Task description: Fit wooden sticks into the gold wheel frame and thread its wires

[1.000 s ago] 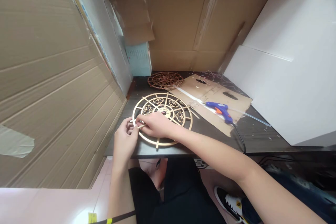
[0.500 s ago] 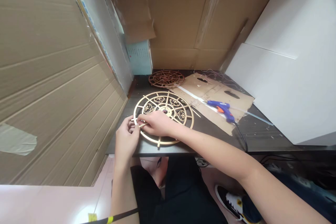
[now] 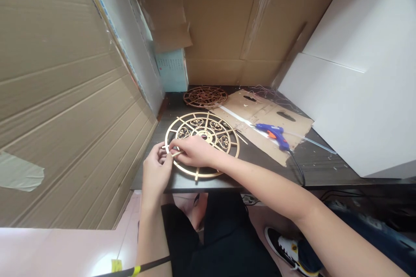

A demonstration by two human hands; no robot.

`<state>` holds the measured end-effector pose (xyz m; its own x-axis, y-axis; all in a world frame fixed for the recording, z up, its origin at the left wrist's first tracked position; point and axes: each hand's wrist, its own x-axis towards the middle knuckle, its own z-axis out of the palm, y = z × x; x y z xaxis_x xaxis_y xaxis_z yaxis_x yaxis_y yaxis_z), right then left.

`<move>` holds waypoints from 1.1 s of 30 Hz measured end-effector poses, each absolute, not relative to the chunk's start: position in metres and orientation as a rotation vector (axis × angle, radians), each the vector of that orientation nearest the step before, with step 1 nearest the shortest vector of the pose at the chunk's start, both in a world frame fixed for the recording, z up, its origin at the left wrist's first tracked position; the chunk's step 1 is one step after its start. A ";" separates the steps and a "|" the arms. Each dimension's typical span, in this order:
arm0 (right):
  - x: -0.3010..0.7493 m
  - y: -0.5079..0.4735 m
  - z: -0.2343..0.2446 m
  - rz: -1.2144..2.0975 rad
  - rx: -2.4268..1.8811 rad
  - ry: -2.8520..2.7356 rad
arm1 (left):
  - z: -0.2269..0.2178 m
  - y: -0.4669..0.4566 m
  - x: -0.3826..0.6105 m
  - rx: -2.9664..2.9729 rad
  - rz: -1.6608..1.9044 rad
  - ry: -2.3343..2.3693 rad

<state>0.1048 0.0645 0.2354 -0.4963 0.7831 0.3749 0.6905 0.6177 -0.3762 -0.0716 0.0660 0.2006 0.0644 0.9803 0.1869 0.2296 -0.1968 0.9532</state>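
Note:
A gold-toned, laser-cut wooden wheel [image 3: 204, 114] with scrollwork and spokes lies flat on the dark table [image 3: 320, 169]. At its left edge, my left hand [image 3: 156, 166] and my right hand [image 3: 191, 151] both pinch a thin wooden stick [image 3: 176, 154]. My right hand covers the wheel's lower left part and hides the stick's middle. A darker, copper-brown fretwork disc [image 3: 205, 97] lies beyond the wheel, out of reach of my fingers.
A cardboard sheet [image 3: 264, 125] holds a blue-and-orange glue gun [image 3: 273, 134] with a black cord. White boards [image 3: 357, 78] stand on the right, and corrugated cardboard [image 3: 65, 95] walls the left. Several loose threads lie at the back.
My hands stay at the wheel's left edge, still on the stick. The whole view has shifted slightly.

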 end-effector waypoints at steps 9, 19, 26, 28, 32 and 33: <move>0.140 0.073 0.267 0.428 -1.009 -1.787 | 0.202 0.063 -0.066 1.481 1.229 1.191; 0.217 0.095 0.236 0.078 -1.629 -1.667 | 0.193 0.069 -0.063 1.207 1.511 1.366; 0.206 0.084 0.215 0.217 -1.577 -1.774 | 0.220 0.039 -0.056 0.823 1.548 0.757; 0.200 0.084 0.213 0.259 -1.561 -1.810 | 0.227 0.026 -0.048 0.780 1.514 0.679; 0.196 0.084 0.212 0.290 -1.536 -1.880 | 0.229 0.018 -0.029 0.607 1.477 0.593; 0.197 0.084 0.212 0.295 -1.536 -1.888 | 0.228 0.019 -0.027 0.556 1.473 0.586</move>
<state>0.1969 0.0836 0.2120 -0.0760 0.9312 0.3564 0.7783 0.2788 -0.5626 -0.0266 0.0188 0.2276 0.0130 0.9996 -0.0251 -0.7438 0.0264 0.6679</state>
